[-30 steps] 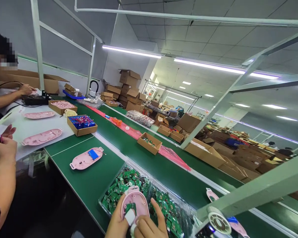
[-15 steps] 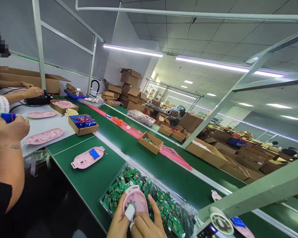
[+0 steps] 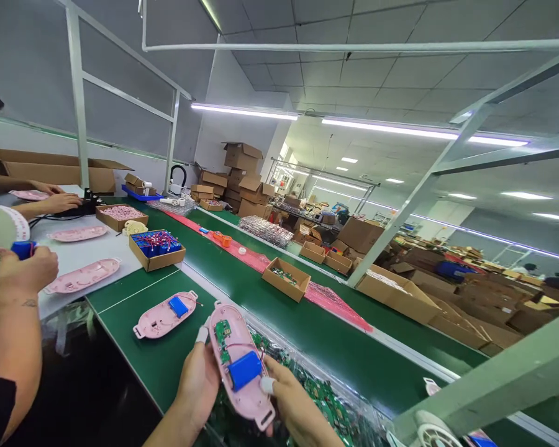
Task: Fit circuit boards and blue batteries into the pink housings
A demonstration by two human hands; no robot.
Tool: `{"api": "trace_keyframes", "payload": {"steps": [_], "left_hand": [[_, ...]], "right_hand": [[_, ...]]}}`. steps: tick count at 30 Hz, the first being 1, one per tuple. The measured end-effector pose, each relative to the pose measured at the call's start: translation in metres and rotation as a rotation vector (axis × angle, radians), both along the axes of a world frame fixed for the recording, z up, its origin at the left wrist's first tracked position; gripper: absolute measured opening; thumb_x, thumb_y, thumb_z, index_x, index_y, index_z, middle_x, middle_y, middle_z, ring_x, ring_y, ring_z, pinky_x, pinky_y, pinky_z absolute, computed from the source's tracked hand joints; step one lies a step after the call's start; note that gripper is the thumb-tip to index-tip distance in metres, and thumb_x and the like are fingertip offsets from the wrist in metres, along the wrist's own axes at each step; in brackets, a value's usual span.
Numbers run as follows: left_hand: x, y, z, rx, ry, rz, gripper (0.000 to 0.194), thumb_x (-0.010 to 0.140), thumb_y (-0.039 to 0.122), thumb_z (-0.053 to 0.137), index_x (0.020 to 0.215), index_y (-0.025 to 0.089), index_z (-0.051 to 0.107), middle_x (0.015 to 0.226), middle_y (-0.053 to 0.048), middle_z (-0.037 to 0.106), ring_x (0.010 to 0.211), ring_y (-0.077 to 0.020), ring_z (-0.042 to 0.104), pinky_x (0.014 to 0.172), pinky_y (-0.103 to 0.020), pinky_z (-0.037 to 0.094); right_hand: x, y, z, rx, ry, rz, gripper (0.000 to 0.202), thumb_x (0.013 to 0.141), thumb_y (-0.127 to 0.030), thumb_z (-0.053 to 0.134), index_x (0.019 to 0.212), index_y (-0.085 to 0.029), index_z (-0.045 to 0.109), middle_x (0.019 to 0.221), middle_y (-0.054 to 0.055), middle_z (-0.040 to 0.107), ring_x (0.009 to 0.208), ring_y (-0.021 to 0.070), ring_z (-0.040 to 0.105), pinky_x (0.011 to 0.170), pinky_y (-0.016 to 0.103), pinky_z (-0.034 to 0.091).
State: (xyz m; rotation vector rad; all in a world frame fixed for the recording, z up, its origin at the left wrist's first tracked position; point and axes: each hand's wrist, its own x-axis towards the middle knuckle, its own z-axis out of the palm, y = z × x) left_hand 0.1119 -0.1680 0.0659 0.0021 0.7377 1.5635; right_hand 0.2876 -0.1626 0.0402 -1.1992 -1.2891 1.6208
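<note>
A pink oval shell (image 3: 235, 326) is held up between my two hands, its inner side facing me. My left hand (image 3: 198, 372) grips its left edge, a white cover on the thumb. On the lower right edge, my right hand (image 3: 291, 397) closes round the shell, also with a white thumb cover. Inside the shell sit a green circuit board (image 3: 222, 335) and a blue battery pack (image 3: 245, 370) with thin wires. Below and behind it, a clear plastic tray holds many green boards (image 3: 326, 400). Another pink shell with a blue pack (image 3: 165, 315) lies on the green table to the left.
At the left, a co-worker's hand (image 3: 25, 267) holds a blue pack beside a tape roll. Cardboard boxes of blue packs (image 3: 156, 264) and boards (image 3: 286, 292) stand ahead. A metal post (image 3: 494, 372) crosses the right side.
The shell has been lifted off the tray and turned, now showing its full length, board and blue pack. My left hand has shifted left. The camera view has tilted slightly upward.
</note>
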Motion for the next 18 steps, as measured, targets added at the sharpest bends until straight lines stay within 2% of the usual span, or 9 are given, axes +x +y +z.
{"api": "trace_keyframes", "payload": {"steps": [2, 5, 7, 10, 14, 18], "left_hand": [[-0.013, 0.005, -0.014, -0.048, 0.013, 0.044, 0.031, 0.096, 0.017, 0.039, 0.123, 0.013, 0.055, 0.129, -0.022, 0.061, 0.126, -0.0312, 0.054, 0.104, -0.054, 0.043], [-0.036, 0.01, -0.044, -0.173, 0.03, 0.113, 0.042, 0.097, 0.012, 0.029, 0.139, 0.008, 0.037, 0.149, -0.029, 0.038, 0.138, -0.0308, 0.037, 0.113, -0.05, 0.031], [-0.052, 0.017, -0.062, -0.199, 0.03, 0.131, 0.049, 0.097, 0.008, 0.024, 0.146, 0.008, 0.026, 0.153, -0.027, 0.032, 0.14, -0.0274, 0.033, 0.114, -0.045, 0.029], [-0.078, 0.035, -0.077, -0.206, 0.027, 0.123, 0.053, 0.097, 0.011, 0.026, 0.149, 0.007, 0.019, 0.155, -0.025, 0.03, 0.14, -0.0239, 0.033, 0.113, -0.038, 0.03], [-0.107, 0.063, -0.084, -0.214, 0.016, 0.046, 0.058, 0.097, 0.024, 0.029, 0.149, 0.002, 0.013, 0.15, -0.033, 0.033, 0.137, -0.0337, 0.036, 0.101, -0.05, 0.042], [-0.122, 0.079, -0.088, -0.232, 0.048, 0.015, 0.056, 0.097, 0.02, 0.025, 0.147, -0.002, 0.018, 0.148, -0.035, 0.035, 0.137, -0.0364, 0.035, 0.094, -0.053, 0.047]], "right_hand": [[0.008, 0.025, 0.006, -0.066, 0.104, -0.153, 0.037, 0.064, -0.023, 0.065, 0.099, -0.011, 0.066, 0.062, 0.0, 0.064, 0.035, 0.009, 0.05, 0.029, 0.018, 0.037], [0.042, 0.069, 0.017, -0.018, 0.108, -0.395, 0.012, 0.074, -0.017, 0.067, 0.084, -0.012, 0.063, 0.064, -0.002, 0.061, 0.045, 0.0064, 0.054, 0.042, 0.016, 0.046], [0.075, 0.094, 0.02, 0.006, 0.09, -0.577, 0.011, 0.088, -0.024, 0.062, 0.089, -0.013, 0.061, 0.078, -0.001, 0.063, 0.061, 0.0083, 0.061, 0.055, 0.021, 0.052], [0.122, 0.115, 0.011, -0.029, -0.004, -0.79, 0.022, 0.093, -0.033, 0.057, 0.105, -0.015, 0.06, 0.096, 0.002, 0.064, 0.077, 0.0127, 0.064, 0.066, 0.028, 0.055], [0.16, 0.118, -0.012, -0.106, -0.198, -0.921, 0.029, 0.092, -0.034, 0.059, 0.115, -0.017, 0.058, 0.108, 0.005, 0.063, 0.088, 0.0166, 0.065, 0.073, 0.033, 0.056], [0.175, 0.117, -0.026, -0.066, -0.417, -0.895, 0.027, 0.092, -0.033, 0.059, 0.115, -0.017, 0.058, 0.108, 0.005, 0.063, 0.088, 0.0165, 0.065, 0.073, 0.033, 0.057]]}}
